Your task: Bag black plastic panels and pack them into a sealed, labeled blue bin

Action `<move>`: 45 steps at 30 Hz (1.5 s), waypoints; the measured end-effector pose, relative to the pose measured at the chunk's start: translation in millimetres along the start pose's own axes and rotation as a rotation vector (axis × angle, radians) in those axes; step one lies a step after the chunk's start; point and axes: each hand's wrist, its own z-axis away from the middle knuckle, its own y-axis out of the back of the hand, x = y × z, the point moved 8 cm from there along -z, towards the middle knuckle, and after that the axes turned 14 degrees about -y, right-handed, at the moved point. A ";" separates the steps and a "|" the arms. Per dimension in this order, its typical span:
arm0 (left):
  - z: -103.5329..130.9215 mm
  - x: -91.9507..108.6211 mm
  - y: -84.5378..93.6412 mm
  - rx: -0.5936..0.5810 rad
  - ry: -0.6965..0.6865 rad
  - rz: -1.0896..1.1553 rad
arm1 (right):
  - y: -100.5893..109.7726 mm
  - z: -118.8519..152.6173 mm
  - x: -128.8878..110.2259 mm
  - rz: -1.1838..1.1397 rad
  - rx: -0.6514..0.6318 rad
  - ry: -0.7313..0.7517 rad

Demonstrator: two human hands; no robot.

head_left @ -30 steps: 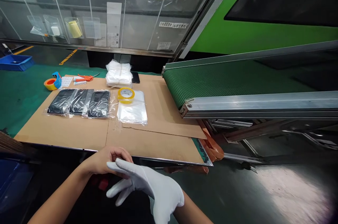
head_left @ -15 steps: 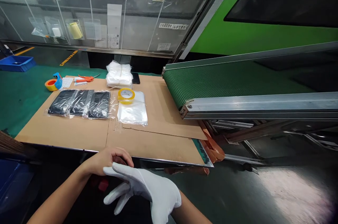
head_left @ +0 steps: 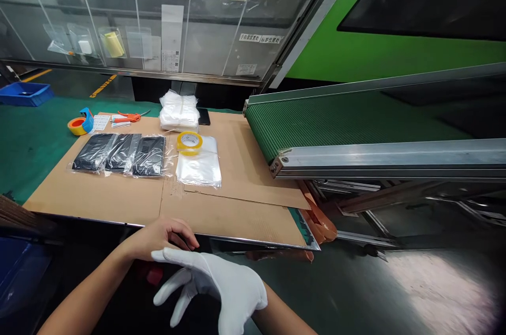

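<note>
My left hand (head_left: 164,237) is bare and hangs just off the table's front edge, its fingers loosely curled and partly hidden behind the other hand. In a white glove, my right hand (head_left: 217,282) is spread open in front of it, with nothing between the fingers. On the cardboard-covered table (head_left: 237,219), a yellow tape roll (head_left: 190,142) rests on a stack of clear plastic bags (head_left: 198,169). Three black items in clear bags (head_left: 118,153) lie side by side to the left. Behind is a bundle of white bags (head_left: 179,111).
A green conveyor belt (head_left: 336,119) slopes up to the right. An orange-handled tool (head_left: 130,117), a blue tape dispenser (head_left: 86,120), a dark phone-like object (head_left: 204,116) and a blue tray (head_left: 26,94) stand at the back. Clear pockets (head_left: 209,35) hang above.
My gloved right hand has shifted slightly left and down, its fingers still spread. My left hand has moved only a little.
</note>
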 end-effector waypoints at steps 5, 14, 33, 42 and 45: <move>-0.6 -9.1 5.8 0.051 0.055 0.035 | 3.4 -4.4 -7.1 0.001 0.123 0.003; 2.8 16.9 5.8 0.044 -0.099 -0.243 | 11.0 6.6 -25.7 0.160 0.417 -0.032; 0.8 22.0 -4.8 0.044 -0.036 -0.454 | 27.9 21.3 -41.0 0.377 0.701 -0.021; -12.7 11.7 -1.2 0.073 -0.056 -0.411 | 70.5 91.2 -51.4 0.439 1.138 -0.099; -17.8 0.5 -0.8 0.084 -0.018 -0.412 | 81.7 136.1 -69.8 0.446 1.314 -0.064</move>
